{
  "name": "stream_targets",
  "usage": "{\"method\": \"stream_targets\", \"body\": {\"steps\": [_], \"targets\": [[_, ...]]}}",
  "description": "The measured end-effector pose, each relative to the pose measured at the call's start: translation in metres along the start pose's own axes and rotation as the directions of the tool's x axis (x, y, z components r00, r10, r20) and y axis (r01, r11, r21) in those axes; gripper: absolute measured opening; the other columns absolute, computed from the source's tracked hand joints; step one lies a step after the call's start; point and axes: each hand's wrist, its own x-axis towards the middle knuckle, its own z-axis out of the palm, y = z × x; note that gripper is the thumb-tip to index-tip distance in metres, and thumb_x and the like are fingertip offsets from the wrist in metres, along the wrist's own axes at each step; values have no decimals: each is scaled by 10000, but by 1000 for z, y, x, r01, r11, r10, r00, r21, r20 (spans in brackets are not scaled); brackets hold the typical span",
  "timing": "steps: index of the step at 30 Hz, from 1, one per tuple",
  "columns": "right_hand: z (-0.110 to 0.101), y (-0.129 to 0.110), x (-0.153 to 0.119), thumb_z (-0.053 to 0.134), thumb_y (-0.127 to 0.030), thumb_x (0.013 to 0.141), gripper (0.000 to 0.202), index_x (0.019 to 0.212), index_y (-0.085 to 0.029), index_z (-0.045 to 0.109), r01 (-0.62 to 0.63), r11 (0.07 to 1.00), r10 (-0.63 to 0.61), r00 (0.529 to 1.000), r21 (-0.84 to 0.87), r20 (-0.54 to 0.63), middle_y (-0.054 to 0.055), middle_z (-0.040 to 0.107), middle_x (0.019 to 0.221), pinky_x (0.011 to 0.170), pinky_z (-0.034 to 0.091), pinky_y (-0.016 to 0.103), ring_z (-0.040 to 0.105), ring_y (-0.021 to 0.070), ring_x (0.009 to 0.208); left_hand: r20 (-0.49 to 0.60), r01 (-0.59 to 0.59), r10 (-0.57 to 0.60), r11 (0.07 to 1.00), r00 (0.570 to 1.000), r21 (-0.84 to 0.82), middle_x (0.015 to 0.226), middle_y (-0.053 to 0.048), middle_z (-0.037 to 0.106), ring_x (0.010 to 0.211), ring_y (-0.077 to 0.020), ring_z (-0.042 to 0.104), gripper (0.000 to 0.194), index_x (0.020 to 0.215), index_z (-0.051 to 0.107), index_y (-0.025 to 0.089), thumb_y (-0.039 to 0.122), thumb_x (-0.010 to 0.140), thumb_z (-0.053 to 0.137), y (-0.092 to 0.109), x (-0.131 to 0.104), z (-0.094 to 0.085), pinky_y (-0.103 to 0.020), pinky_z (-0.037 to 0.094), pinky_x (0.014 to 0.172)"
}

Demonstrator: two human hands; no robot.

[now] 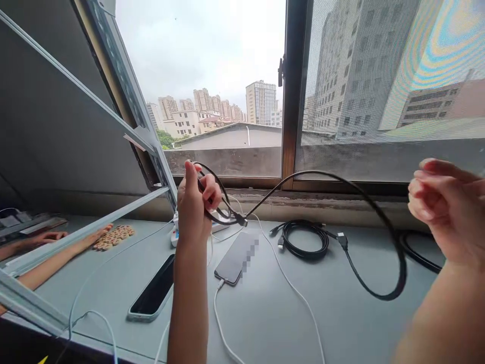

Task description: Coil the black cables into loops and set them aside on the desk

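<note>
My left hand is raised above the table, its fingers wrapped round a loop of black cable. A plug on that cable sticks out just right of the hand. From there the cable arcs freely to the right, bends down and curves back to an angled plug over the table. My right hand is up at the right, apart from the arc, with its fingers curled together and nothing visible in them. Below lies a coiled black cable with plugs at its ends.
A phone with a white charging cable and another phone lie on the grey table. A power strip stands behind. Another black coil is at right. Beyond a metal frame, other people's arms reach toward small wooden pieces.
</note>
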Motion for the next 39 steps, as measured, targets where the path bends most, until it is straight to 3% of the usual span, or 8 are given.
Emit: {"method": "stream_targets", "body": {"steps": [4,8,12,15,20,24,30,39], "targets": [[3,-2,-7,700,-337,608,294,884,-250,647,-44,995,68,958,-91,278,-79,415,461,297,221,183,336,70,333,207,14,-30,997,978,75,386,102,293,292,-41,127,340,840,539,191,524,860,610,-7,2,-4,-188,79,304],[26,12,-25,567,-572,772,445,1077,-254,625,105,885,187,812,-453,553,14,640,721,462,441,247,607,154,594,252,-75,46,991,967,109,363,95,291,297,-54,113,380,889,604,204,575,818,632,-17,-1,3,-204,58,296],[54,35,-34,585,-457,794,567,1302,-213,524,315,510,128,893,-801,432,110,593,1231,860,465,409,581,286,1098,243,-124,96,987,965,105,357,86,296,297,-59,125,335,863,620,219,554,845,611,-22,-7,13,-217,69,302],[57,44,-28,614,-384,776,667,1367,-113,463,308,328,184,906,-893,380,157,622,1174,911,421,439,560,328,1126,249,-150,133,987,959,50,346,93,291,296,-57,113,357,829,606,220,577,834,611,-17,-12,16,-220,73,312],[28,41,-8,527,-447,824,537,1267,-146,567,176,714,355,742,-678,568,19,655,706,548,437,279,554,134,531,215,-167,170,985,962,-35,330,104,302,285,-59,127,399,842,564,210,606,819,610,-6,-16,17,-215,83,327],[8,32,-3,593,-549,754,534,1121,-170,673,68,841,232,852,-537,470,-7,609,638,439,381,228,433,69,419,159,-202,200,979,967,-1,362,108,332,296,-74,262,454,865,495,221,644,773,633,-6,-15,19,-186,177,326],[-11,23,6,708,-562,639,583,1083,-186,704,68,933,12,975,-353,222,63,697,764,433,418,205,510,91,511,72,-149,144,987,987,68,647,39,564,460,-101,555,491,775,477,199,628,704,705,-14,-9,19,-174,359,378],[-20,2,0,728,-404,697,364,1020,-238,738,232,940,-268,955,-250,-124,51,699,768,410,315,191,417,47,471,86,-7,-26,933,996,359,614,-24,618,545,-165,618,369,992,637,121,406,757,631,-21,3,6,-179,389,367]]}}
